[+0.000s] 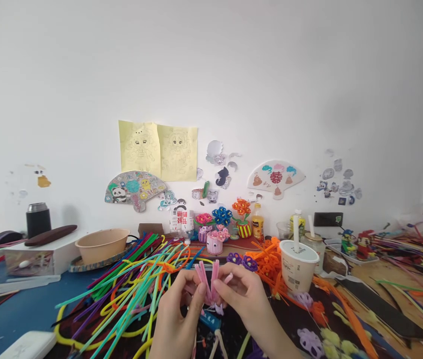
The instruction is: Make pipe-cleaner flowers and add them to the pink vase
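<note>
A small bundle of pink pipe cleaners (207,283) stands between my two hands, its straight ends pointing up. My left hand (180,305) pinches the bundle from the left, thumb in front. From the right, my right hand (240,294) grips it with thumb and bent fingers; a short pink end sticks out past them. Pale purple bits show at the bundle's base, partly hidden by my fingers. Just below lies a blue object (210,320) with lettering, whose kind I cannot make out. Beyond my hands stands a small pink striped pot (214,245) with pink flowers.
Loose green and yellow pipe cleaners (132,294) spread at the left, orange ones (269,267) at the right. A lidded paper cup (299,267) with a straw stands near my right hand. Further out are a beige bowl (102,247), a dark phone-like slab (385,308) and purple flowers (310,343).
</note>
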`<action>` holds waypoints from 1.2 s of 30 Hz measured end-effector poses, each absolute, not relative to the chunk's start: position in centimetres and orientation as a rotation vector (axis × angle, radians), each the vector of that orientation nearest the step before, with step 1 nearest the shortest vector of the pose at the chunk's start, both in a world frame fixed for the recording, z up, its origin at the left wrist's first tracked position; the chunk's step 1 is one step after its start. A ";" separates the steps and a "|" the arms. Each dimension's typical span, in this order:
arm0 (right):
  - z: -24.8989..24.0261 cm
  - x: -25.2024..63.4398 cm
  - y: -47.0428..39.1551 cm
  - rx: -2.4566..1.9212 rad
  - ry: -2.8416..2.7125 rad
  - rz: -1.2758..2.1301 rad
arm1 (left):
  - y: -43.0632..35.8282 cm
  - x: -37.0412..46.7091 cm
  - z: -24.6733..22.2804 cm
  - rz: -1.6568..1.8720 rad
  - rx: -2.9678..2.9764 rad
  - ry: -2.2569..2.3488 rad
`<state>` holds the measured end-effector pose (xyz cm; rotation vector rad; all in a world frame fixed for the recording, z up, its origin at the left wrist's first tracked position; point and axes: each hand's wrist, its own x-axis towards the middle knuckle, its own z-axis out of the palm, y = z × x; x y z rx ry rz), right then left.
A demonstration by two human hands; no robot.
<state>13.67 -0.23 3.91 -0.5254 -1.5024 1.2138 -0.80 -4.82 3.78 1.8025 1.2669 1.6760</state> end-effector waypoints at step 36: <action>3.9 14.1 0.2 -0.502 -1.517 1.596 | -4.7 -0.9 4.4 1.611 1.557 1.163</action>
